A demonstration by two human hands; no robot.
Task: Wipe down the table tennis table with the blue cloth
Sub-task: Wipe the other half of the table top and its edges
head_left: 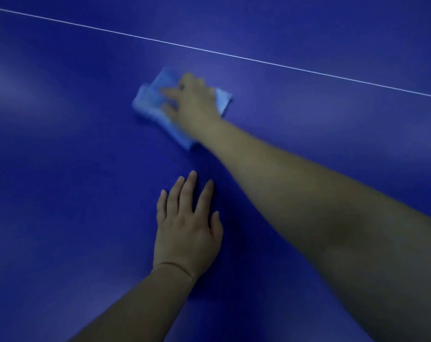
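The dark blue table tennis table [61, 169] fills the whole view. A light blue cloth [152, 97] lies flat on it, a little left of centre and below a thin white line. My right hand [194, 99] presses on the cloth with fingers stretched out towards the left; it is blurred, and the cloth shows on both sides of it. My left hand [187, 225] rests flat on the bare table nearer to me, fingers straight and slightly spread, apart from the cloth.
A thin white line [259, 60] runs across the table from upper left to right, just beyond the cloth. My right forearm [308, 193] crosses the view from the lower right. No table edge is in view.
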